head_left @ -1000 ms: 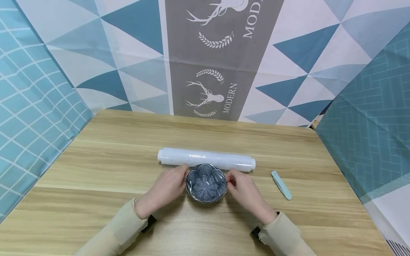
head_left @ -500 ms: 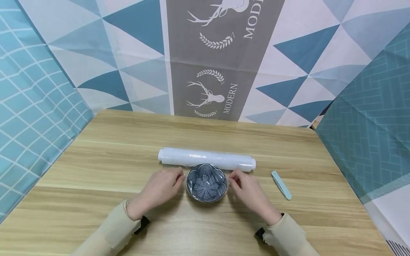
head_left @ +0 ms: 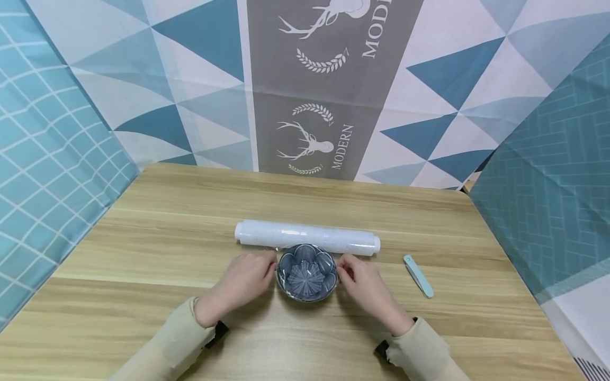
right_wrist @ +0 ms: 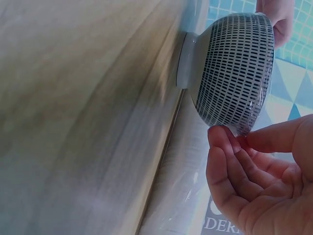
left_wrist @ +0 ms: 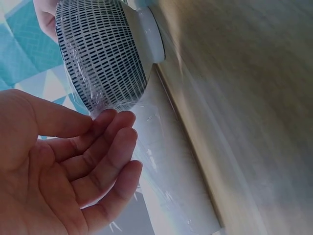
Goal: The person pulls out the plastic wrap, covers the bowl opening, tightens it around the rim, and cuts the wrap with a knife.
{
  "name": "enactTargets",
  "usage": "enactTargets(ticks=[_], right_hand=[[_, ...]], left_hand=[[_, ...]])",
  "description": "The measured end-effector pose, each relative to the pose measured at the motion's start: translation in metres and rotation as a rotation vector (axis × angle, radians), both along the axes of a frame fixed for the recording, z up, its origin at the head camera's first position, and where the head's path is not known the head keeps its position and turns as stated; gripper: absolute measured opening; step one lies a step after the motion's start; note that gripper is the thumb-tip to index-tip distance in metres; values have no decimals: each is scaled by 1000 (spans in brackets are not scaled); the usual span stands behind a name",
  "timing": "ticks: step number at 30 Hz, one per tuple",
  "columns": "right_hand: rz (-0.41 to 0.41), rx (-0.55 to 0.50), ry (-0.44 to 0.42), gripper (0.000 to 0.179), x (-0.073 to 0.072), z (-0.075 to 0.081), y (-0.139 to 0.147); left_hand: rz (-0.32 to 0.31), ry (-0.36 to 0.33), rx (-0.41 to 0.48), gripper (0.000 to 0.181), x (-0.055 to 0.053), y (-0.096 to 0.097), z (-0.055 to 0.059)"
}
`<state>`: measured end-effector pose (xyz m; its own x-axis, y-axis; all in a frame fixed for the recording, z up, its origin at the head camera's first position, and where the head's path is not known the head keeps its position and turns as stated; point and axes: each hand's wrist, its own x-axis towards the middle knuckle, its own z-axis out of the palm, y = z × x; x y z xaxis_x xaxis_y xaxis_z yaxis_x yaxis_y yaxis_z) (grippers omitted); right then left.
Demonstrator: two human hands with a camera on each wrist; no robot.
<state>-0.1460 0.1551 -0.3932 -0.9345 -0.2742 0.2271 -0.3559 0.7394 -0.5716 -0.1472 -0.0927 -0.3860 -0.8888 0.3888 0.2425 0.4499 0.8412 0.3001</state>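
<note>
A bowl point(head_left: 306, 280) stands upright on the table, its inside blue-grey with a flower relief. Both wrist views show its outside, white with small dark dashes, above a plain white foot. Clear plastic wrap point(left_wrist: 80, 81) covers its mouth and clings to the upper wall. At the bowl's left side, my left hand point(head_left: 248, 278) pinches the wrap's edge between thumb and index finger, the other fingers loosely bent. My right hand point(head_left: 364, 283) pinches the wrap at the right side of the rim, thumb against fingertips. Right behind the bowl lies a roll of plastic wrap point(head_left: 305, 236).
A slim pale-blue tool with a slit point(head_left: 418, 276), perhaps a folding knife, lies right of my right hand. The wooden table point(head_left: 167, 248) runs back to a patterned cloth backdrop point(head_left: 305, 95), with blue cloth at both sides.
Both hands drew slightly away from the bowl, then came back to its rim and now pinch the wrap there. The bowl, roll and pale-blue tool have stayed in place.
</note>
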Motion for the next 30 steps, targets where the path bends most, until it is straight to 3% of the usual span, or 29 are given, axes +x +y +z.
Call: enactTargets(ticks=[10, 17, 24, 30], right_hand=[[27, 3, -32, 10, 0, -3, 0], [-12, -2, -113, 6, 0, -2, 3], [-14, 76, -129, 23, -2, -3, 4], [-20, 92, -139, 26, -3, -3, 2]], left_hand=[[7, 2, 6, 16, 0, 1, -1], [54, -27, 36, 17, 0, -2, 0], [55, -147, -19, 34, -1, -2, 1], [56, -225, 1, 35, -5, -1, -1]])
